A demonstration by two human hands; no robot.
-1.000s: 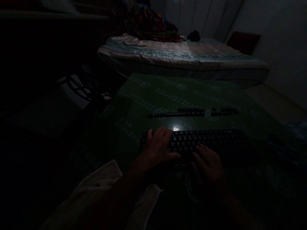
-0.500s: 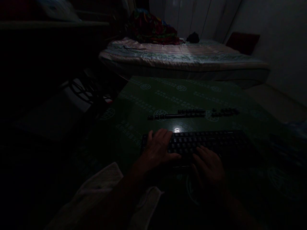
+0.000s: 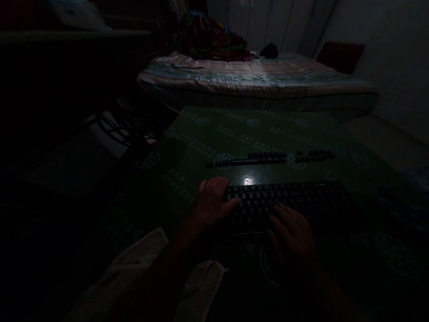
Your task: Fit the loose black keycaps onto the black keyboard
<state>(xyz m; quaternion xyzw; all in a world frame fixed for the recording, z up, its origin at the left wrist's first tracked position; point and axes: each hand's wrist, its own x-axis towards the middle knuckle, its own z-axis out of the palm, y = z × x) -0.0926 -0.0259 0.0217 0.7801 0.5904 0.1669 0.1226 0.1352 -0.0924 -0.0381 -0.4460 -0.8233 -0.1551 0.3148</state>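
Note:
The room is very dark. A black keyboard (image 3: 291,199) lies on a green printed table top (image 3: 234,134). My left hand (image 3: 212,201) curls over the keyboard's left end, fingers bent around its edge. My right hand (image 3: 291,228) rests on the keys near the front middle, fingers spread and slightly bent. A row of loose black keycaps (image 3: 268,158) lies on the table just beyond the keyboard.
A pale cloth (image 3: 140,264) lies under my left forearm. Behind the table stands a bed (image 3: 254,80) with a bundle of colourful fabric (image 3: 214,40) and a red cushion (image 3: 340,56). A dark wire-frame object (image 3: 117,127) sits left of the table.
My left hand has slid left off the keys and now wraps the keyboard's left end. My right hand has barely moved.

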